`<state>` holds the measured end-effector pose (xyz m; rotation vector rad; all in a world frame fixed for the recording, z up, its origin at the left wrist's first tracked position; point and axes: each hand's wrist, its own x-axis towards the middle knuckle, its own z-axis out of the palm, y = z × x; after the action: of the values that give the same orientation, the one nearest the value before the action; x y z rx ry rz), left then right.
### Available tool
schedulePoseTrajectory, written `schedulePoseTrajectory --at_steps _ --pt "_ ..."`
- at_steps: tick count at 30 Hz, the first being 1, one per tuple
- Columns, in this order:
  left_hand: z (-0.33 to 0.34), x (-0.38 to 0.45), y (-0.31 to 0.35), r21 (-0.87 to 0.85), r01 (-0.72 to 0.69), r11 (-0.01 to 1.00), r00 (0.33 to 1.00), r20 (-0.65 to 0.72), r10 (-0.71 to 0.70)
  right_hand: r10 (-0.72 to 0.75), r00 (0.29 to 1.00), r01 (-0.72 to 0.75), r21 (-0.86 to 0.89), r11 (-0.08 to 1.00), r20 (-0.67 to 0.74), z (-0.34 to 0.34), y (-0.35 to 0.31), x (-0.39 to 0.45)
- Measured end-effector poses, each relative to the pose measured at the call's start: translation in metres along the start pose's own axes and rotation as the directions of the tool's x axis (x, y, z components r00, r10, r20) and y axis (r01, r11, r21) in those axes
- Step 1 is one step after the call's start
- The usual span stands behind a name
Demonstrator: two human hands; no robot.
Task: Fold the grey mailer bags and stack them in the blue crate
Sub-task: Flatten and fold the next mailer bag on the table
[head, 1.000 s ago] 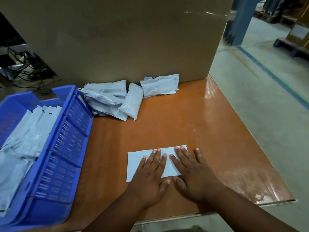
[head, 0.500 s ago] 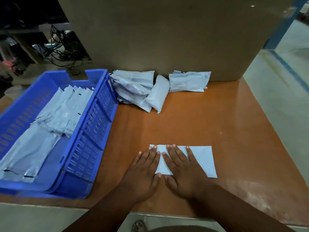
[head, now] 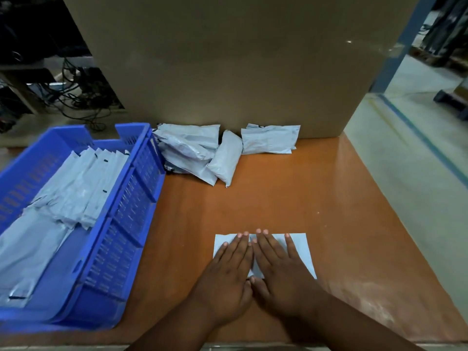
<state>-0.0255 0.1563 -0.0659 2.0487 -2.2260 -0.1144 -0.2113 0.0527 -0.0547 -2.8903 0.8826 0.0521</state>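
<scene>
Pressing flat was the state logged: both hands lay palm-down on one folded grey mailer bag [head: 301, 252] near the front edge of the tabletop [head: 316, 198].

Left to right:
- Blue crate [head: 131, 198] stood well to the left of the fingers, its long axis running away from the person. Folded bags [head: 76, 181] already lay inside it in an overlapping row.
- Left hand [head: 228, 282]: fingers straight and close together, flat on the left part of the bag, gripping nothing.
- Right hand [head: 281, 277]: fingers straight, slightly spread, flat on the middle of the bag. The two hands touched at the thumbs and forefingers.
- The bag's long axis ran left-right, across the fingers; a bare strip showed beyond the right hand's little finger, a smaller corner beyond the left hand.

Unfolded bags [head: 202, 153] lay in a heap well ahead of the fingertips, against the cardboard box [head: 228, 67].

Judgement: the crease was being set. The crate lay on the left hand's side, so that hand was nearer for the transfer; the bag would have to travel left and turn to match the row.
</scene>
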Motion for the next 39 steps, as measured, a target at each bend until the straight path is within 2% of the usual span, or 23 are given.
schedulePoseTrajectory --at_steps 3,6,12,19,21,23,25,27,30,34,39 --pt "0.008 0.010 0.001 -0.010 -0.056 0.998 0.998 0.041 0.057 0.026 0.999 -0.026 0.001 1.000 0.019 0.009 0.007 -0.004" --pt "0.009 0.005 -0.010 -0.002 -0.056 0.998 0.998 0.040 0.056 -0.003 1.000 0.003 0.027 1.000 0.004 0.011 0.021 -0.008" --pt "0.004 -0.015 -0.038 0.067 0.089 0.994 0.993 0.075 -0.094 0.114 0.993 -0.114 0.029 0.993 -0.004 0.009 0.052 -0.033" --pt "0.001 -0.027 -0.048 0.038 0.230 0.973 0.967 0.107 -0.232 0.218 0.975 -0.219 0.016 0.976 0.033 0.001 0.087 -0.054" --pt "-0.004 -0.021 -0.038 0.026 0.217 0.976 0.973 0.075 -0.218 0.245 0.969 -0.246 0.041 0.968 0.042 -0.008 0.088 -0.050" --pt "-0.010 -0.009 -0.023 0.032 0.118 0.992 0.993 0.020 -0.119 0.224 0.974 -0.223 0.020 0.975 -0.022 -0.017 0.078 -0.037" --pt "-0.013 0.009 -0.006 0.017 0.031 0.999 0.999 -0.011 -0.031 0.141 0.988 -0.142 -0.009 0.990 -0.065 -0.022 0.059 -0.018" --pt "-0.007 0.027 0.008 0.004 0.006 1.000 1.000 -0.008 -0.006 0.071 0.995 -0.071 0.008 0.997 -0.065 -0.014 0.038 0.000" --pt "0.009 0.036 0.011 -0.028 0.052 0.998 0.997 0.059 -0.050 0.093 0.995 -0.094 0.023 0.995 0.017 0.004 0.017 0.012" --pt "0.019 0.025 -0.001 0.046 0.091 0.995 0.993 0.066 -0.094 0.092 0.996 -0.092 0.010 0.996 0.002 0.013 0.028 0.000" --pt "0.015 0.000 -0.030 0.044 0.197 0.979 0.979 0.038 -0.198 0.187 0.982 -0.187 0.006 0.982 0.009 0.011 0.052 -0.018"
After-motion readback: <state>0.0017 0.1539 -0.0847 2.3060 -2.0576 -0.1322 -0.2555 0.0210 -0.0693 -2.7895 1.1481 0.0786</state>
